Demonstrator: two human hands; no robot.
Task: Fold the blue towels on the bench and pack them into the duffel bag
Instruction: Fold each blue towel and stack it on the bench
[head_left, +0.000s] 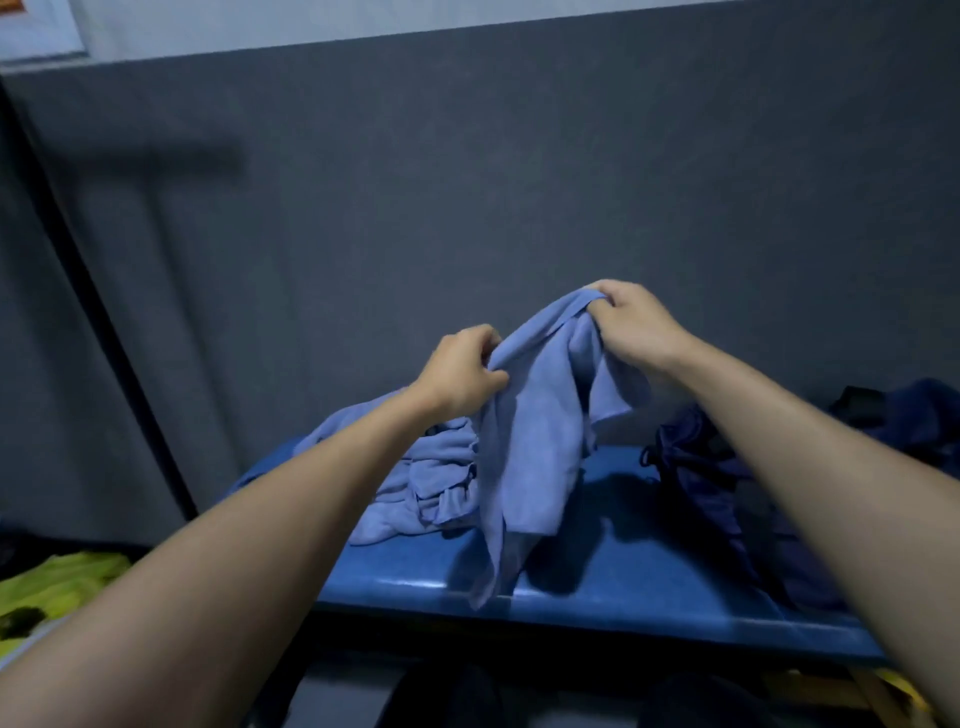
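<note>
— What do the two hands have hold of?

— Both grip one blue towel (524, 441) in the middle of the frame. The left hand (460, 371) has its fingers curled round a bunched fold; the right hand (631, 325), a little higher and to the right, pinches the towel's top edge.

— And where does the towel hang?

— It is lifted above the blue counter (613, 551). Its lower end droops over the counter's front edge.

— Are there more towels?

— A crumpled pile of towels (431, 488) lies on the counter, just left of the held one and partly behind the left forearm.

— And the bag?

— A dark blue duffel bag (711, 478) sits on the counter at the right of the frame, partly hidden by the right forearm. A yellow-green cloth (57, 582) shows at the lower left.
</note>
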